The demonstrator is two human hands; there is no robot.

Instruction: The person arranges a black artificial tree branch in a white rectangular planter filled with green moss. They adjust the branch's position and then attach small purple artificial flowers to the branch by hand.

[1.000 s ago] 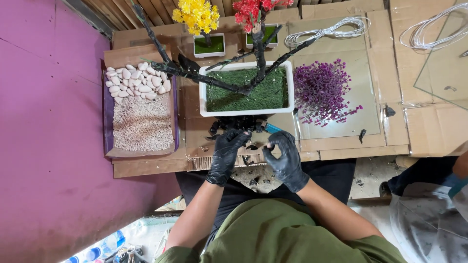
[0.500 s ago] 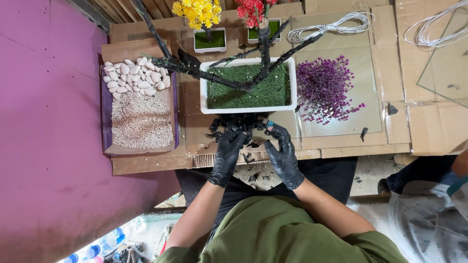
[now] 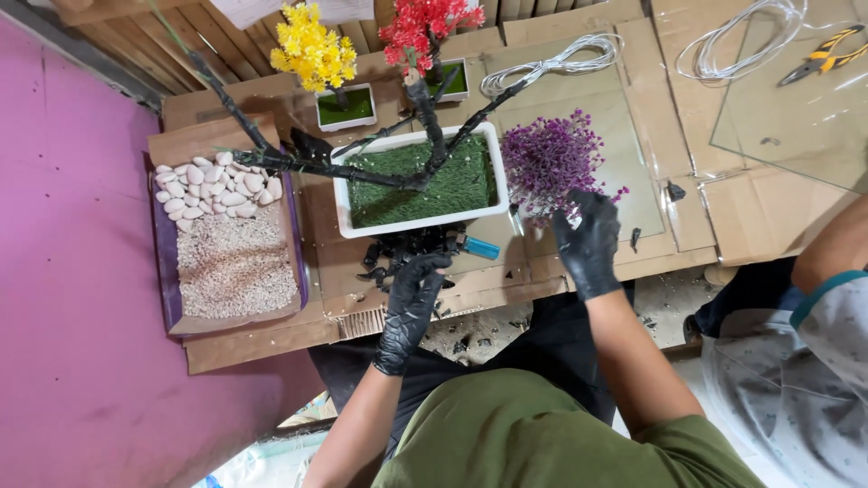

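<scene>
A cardboard-covered work surface (image 3: 579,271) spreads ahead of both gloved hands. Far to the left of the left hand (image 3: 413,294) sits a cardboard tray (image 3: 231,262) of gravel and white pebbles. Just beyond that hand stands a white rectangular planter (image 3: 420,185) of green moss with a black branched trunk (image 3: 425,136). The left hand's fingers curl loosely over black scraps (image 3: 398,253), gripping nothing visible. The right hand (image 3: 589,242) reaches into a heap of purple flowers (image 3: 547,158), fingers touching it; whether it pinches any cannot be told.
</scene>
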